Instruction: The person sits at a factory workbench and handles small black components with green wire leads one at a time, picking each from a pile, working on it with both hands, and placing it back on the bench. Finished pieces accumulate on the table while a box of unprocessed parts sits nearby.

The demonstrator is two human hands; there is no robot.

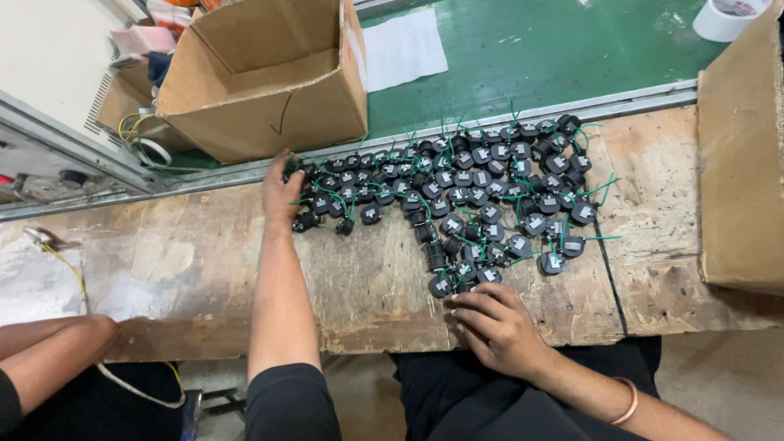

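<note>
Far left of the heap of small black round wound parts with green wire leads: a co-worker's bare forearm resting on the bench edge, beside a yellow-and-white cable trailing off the worn wooden bench top. Up and left of the heap: an open brown cardboard box, tipped with its mouth toward the bench, likely for easy reach. Behind the heap: a green mat with a white paper sheet on it.

At the heap's left end: left hand stretched forward, fingers curled over the outermost parts, seemingly hemming them in; closed on one or merely resting, cannot tell. At the heap's near edge: right hand, fingers bent and loosely spread, fingertips touching the nearest parts, nothing clearly pinched. A copper-coloured bangle on that wrist.

Right of the heap: another brown cardboard box, upright.
</note>
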